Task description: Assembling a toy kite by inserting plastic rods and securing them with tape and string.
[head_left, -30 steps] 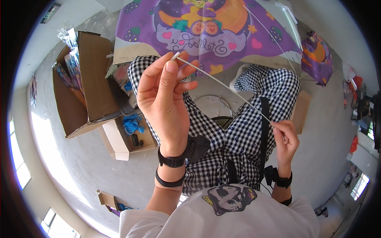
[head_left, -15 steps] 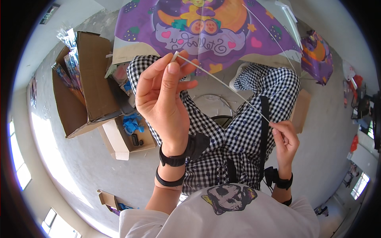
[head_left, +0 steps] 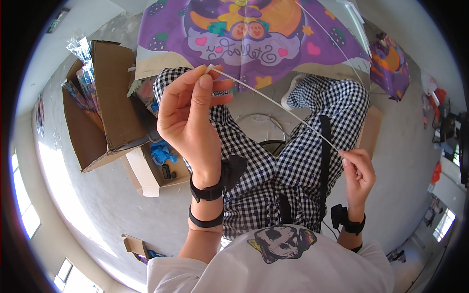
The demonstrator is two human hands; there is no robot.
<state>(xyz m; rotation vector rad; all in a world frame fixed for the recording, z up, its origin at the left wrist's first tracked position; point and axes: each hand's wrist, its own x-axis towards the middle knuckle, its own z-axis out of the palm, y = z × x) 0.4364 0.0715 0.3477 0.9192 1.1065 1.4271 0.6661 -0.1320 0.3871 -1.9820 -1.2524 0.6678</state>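
Observation:
My left hand is raised over my left leg, with thumb and index finger pinched on a small white tip at the upper end of a thin white rod. Its other fingers are loosely curled. From there the rod slants down to the right across my lap, looking nearly straight. My right hand pinches the lower end between thumb and fingers, above my right thigh. Beyond my legs lies a large purple printed sheet with stars, hearts and a pale cloud, and another thin pale rod along its right side.
On the left stands an open brown carton holding wrapped packages. A smaller box with blue pieces sits beside it. A second purple printed piece is at the far right. A coiled strand shows between my legs.
Both hands have drawn a little farther apart: the left moved left, the right slightly to the right. The rod stays pinched at both ends.

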